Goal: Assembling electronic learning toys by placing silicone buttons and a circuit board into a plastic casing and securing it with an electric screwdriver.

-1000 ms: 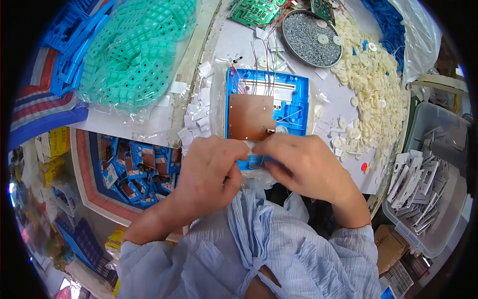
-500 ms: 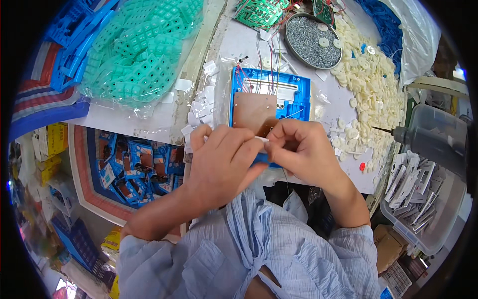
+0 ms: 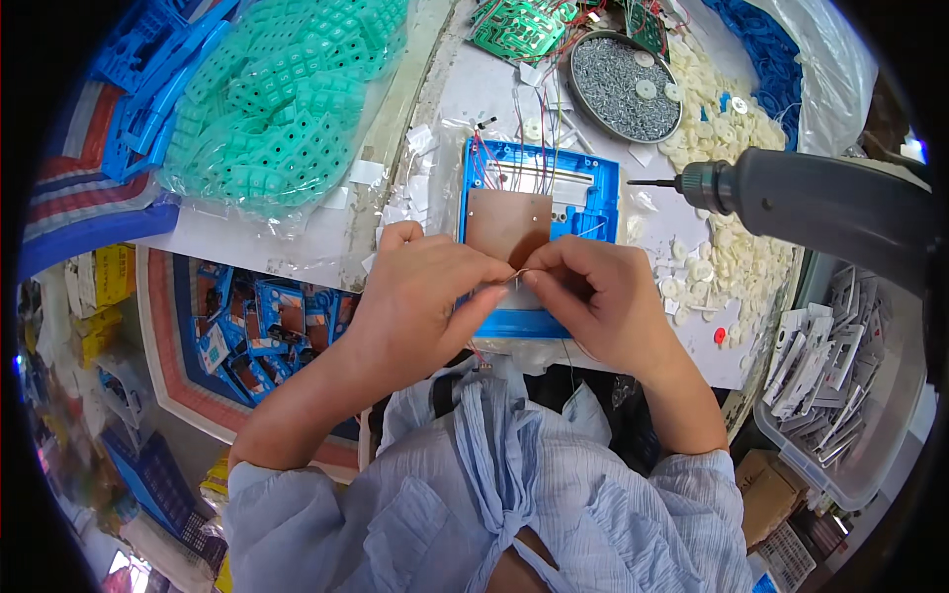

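Note:
A blue plastic casing [image 3: 539, 324] lies on the table in front of me, with a flat brown circuit board [image 3: 509, 222] across its left part. Thin red and dark wires [image 3: 534, 163] run from it toward the back. Over the casing's near part, the fingertips of both hands almost meet. My left hand [image 3: 420, 292] pinches one end of a short thin wire [image 3: 519, 272]. On the other end, my right hand [image 3: 603, 296] is closed in a pinch too. The fingers hide part of the casing and of the board's near edge.
A dark electric screwdriver [image 3: 801, 193] hangs at the right, its bit toward the casing. Behind are a round tray of screws [image 3: 623, 89] and green circuit boards [image 3: 519, 30]. Cream discs [image 3: 712, 158] lie right; bagged green keypads [image 3: 287, 119] lie left. Filled containers flank the table.
The screwdriver has swung in from the right, closer to the casing. My left hand has drawn back slightly, the fingertips have shifted, and a thin wire shows between them.

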### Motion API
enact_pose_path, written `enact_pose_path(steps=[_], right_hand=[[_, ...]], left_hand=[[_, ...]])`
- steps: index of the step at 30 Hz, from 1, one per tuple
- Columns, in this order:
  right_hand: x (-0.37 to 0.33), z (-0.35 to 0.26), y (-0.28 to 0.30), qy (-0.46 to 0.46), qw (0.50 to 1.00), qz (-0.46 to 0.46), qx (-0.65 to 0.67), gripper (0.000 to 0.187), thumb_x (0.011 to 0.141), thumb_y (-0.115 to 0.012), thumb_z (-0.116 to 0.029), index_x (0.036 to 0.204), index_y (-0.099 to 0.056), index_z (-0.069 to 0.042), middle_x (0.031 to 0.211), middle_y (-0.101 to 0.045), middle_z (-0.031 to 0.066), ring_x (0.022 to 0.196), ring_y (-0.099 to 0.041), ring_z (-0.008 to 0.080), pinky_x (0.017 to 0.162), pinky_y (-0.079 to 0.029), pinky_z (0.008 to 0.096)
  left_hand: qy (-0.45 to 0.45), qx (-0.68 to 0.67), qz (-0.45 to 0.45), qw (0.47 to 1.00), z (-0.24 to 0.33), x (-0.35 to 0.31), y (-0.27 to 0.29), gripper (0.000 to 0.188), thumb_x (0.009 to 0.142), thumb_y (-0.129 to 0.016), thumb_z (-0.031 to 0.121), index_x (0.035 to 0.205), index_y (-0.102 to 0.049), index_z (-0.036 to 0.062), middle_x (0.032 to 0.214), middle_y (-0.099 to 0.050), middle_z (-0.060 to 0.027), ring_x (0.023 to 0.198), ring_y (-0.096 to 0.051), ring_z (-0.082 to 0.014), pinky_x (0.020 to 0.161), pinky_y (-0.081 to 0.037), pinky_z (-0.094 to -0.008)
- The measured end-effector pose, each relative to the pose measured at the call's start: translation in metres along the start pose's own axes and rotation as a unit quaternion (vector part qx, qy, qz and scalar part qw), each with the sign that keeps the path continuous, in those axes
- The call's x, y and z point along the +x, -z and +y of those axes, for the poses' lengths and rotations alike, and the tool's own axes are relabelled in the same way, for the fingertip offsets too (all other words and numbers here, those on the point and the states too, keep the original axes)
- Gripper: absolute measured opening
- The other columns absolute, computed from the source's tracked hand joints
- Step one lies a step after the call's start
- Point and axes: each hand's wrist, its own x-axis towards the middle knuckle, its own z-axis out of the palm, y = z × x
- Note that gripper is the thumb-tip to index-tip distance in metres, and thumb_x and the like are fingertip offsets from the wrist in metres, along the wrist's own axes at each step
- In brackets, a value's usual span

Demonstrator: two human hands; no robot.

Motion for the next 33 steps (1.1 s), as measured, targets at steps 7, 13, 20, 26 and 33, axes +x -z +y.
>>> enact_pose_path(steps=[7, 13, 20, 26, 33], right_hand=[[0.003, 0.006, 0.003, 0.087, 0.996, -0.015, -0.013, 0.007, 0.088, -0.069, -0.008, 0.09, -0.067, -0.002, 0.075, -0.067, 0.0137, 0.066, -0.068, 0.0293, 0.059, -0.052, 0.0372], [0.005, 0.006, 0.004, 0.132, 0.99, -0.019, -0.045, 0.008, 0.087, -0.07, -0.009, 0.091, -0.067, -0.003, 0.075, -0.068, 0.0142, 0.069, -0.069, 0.0317, 0.062, -0.053, 0.0408], [0.005, 0.01, 0.008, 0.13, 0.99, -0.031, -0.039, 0.008, 0.088, -0.069, -0.01, 0.092, -0.066, -0.003, 0.075, -0.068, 0.0143, 0.069, -0.069, 0.0327, 0.063, -0.053, 0.0422], [0.006, 0.008, 0.01, 0.116, 0.991, -0.041, -0.052, 0.009, 0.089, -0.069, -0.011, 0.092, -0.066, -0.003, 0.075, -0.068, 0.0146, 0.069, -0.069, 0.033, 0.062, -0.053, 0.0421], [0.007, 0.009, 0.01, 0.093, 0.995, -0.037, -0.02, 0.01, 0.089, -0.069, -0.012, 0.091, -0.066, -0.003, 0.073, -0.068, 0.0138, 0.066, -0.068, 0.031, 0.06, -0.052, 0.0399]], left_hand=[[0.018, -0.023, -0.075, 0.997, -0.003, 0.009, 0.006, 0.009, 0.086, -0.075, 0.018, 0.09, -0.071, 0.0114, 0.084, -0.071, -0.0033, 0.08, -0.066, -0.0228, 0.087, -0.035, -0.0425], [0.015, 0.007, -0.078, 0.997, 0.0, 0.013, 0.007, 0.012, 0.082, -0.079, 0.017, 0.085, -0.069, 0.0103, 0.079, -0.067, -0.0021, 0.076, -0.061, -0.0209, 0.086, -0.034, -0.038], [-0.013, -0.016, -0.099, 0.995, 0.0, 0.015, 0.014, 0.012, 0.083, -0.078, 0.016, 0.086, -0.069, 0.01, 0.083, -0.068, -0.0018, 0.08, -0.062, -0.0204, 0.087, -0.034, -0.0388], [-0.033, 0.015, -0.074, 0.997, 0.001, 0.017, 0.009, 0.009, 0.084, -0.075, 0.012, 0.085, -0.066, 0.0096, 0.083, -0.066, -0.0027, 0.079, -0.06, -0.0218, 0.086, -0.034, -0.0403], [-0.089, 0.084, -0.038, 0.992, -0.002, 0.015, -0.003, 0.012, 0.086, -0.066, 0.003, 0.097, -0.062, 0.0066, 0.085, -0.061, -0.0062, 0.082, -0.058, -0.0255, 0.085, -0.034, -0.0434]])
